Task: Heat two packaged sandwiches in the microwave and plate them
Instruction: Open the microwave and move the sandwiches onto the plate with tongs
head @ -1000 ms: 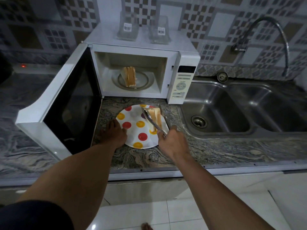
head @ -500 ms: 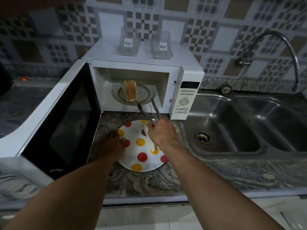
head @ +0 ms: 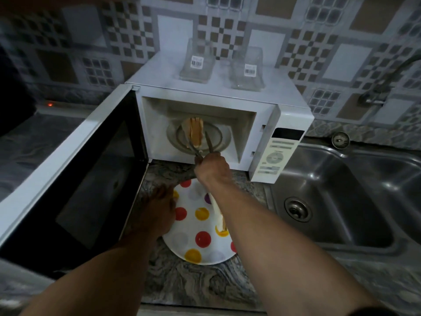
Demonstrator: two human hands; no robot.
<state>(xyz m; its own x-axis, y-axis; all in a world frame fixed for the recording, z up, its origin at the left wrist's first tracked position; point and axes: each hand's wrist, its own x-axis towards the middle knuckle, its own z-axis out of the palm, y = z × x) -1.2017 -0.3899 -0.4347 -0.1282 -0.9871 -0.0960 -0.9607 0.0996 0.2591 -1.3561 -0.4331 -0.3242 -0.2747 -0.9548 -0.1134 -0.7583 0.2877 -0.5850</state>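
Observation:
The white microwave (head: 230, 100) stands open, its door (head: 75, 185) swung out to the left. A sandwich (head: 195, 132) stands upright on the glass turntable (head: 218, 142) inside. My right hand (head: 211, 171) grips metal tongs (head: 201, 144) at the microwave's mouth, and their two arms straddle this sandwich. Below, a white plate (head: 193, 224) with red and yellow dots lies on the counter. Another sandwich (head: 219, 221) lies on the plate, mostly hidden by my right forearm. My left hand (head: 159, 209) presses flat on the plate's left rim.
Two clear plastic sandwich packs, one on the left (head: 197, 62) and one on the right (head: 248, 69), stand on top of the microwave. A steel double sink (head: 346, 201) with a curved tap (head: 385, 83) lies to the right. The marbled counter (head: 200, 283) runs along the front.
My right hand has gone from the plate, where it left one sandwich, up to the microwave, and the tongs now reach around the sandwich inside. The camera has moved closer.

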